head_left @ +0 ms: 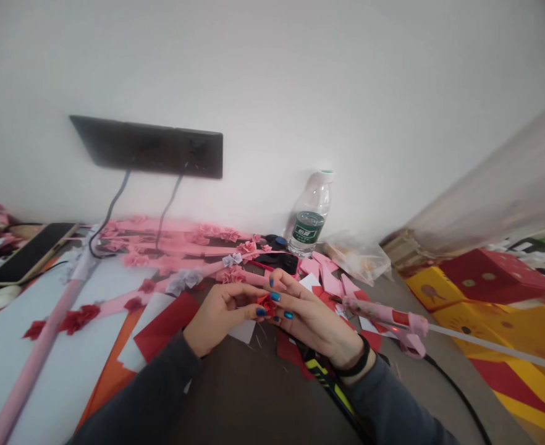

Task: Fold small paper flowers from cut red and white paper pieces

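Observation:
A small red paper flower [267,304] is held between the fingertips of both hands above the table. My left hand [226,312] pinches it from the left side. From the right, my right hand [312,321] grips it with thumb and fingers, its blue nails showing. Below my right hand lies a black and yellow-green tool [325,383], partly hidden by the wrist. Just right of that hand rests a pink hot glue gun [384,314] with a clear glue stick in its back and a small red light on.
Pink paper strips with flowers [198,238] run along the wall. A water bottle [309,219] stands behind the hands, beside a plastic bag [358,256]. Red paper [168,324] lies left, pink pieces [330,278] right. Yellow and red boxes [471,315] sit far right; a phone [29,253] lies far left.

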A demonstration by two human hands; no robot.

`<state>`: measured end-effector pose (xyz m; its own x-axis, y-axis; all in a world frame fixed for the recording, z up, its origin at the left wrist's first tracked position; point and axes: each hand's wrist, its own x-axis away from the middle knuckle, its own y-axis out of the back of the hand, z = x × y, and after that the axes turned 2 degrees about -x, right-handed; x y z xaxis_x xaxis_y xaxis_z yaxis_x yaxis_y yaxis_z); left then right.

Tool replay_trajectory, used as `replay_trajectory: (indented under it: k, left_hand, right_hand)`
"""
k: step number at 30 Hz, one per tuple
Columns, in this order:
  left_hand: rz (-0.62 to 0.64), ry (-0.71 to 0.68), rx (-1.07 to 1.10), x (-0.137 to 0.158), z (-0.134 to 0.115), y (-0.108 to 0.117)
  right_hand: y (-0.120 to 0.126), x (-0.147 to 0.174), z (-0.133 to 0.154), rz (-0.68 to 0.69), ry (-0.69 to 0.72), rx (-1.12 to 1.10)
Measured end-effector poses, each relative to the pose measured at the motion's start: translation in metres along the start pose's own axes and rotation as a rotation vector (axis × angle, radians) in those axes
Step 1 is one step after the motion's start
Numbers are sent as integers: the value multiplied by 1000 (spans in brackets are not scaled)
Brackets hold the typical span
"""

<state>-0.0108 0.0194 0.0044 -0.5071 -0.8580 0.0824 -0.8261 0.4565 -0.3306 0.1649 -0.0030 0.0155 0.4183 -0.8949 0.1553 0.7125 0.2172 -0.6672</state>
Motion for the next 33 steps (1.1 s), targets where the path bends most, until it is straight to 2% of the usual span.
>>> replay_trajectory:
  k: [4,9,13,16,22,33]
  left_hand:
    - [-45,29,76,-2,7,5]
    - [-62,106,131,-2,5,6]
    - [-93,155,246,-2,2,3]
    - [-125,169,310,-2,1,2]
    - [-151,172,295,-1,-1,0]
    - [-45,108,144,1,3,1]
  right_hand:
    - [1,-2,-1,-141,111,150]
    - [5,-5,-2,-321,355,586]
    - [8,-5,-3,-357,546,901]
    - [8,-5,-4,-351,623,1070]
    - [2,-2,-4,-258,740,1229]
    - [5,-2,-3,-285,710,1275]
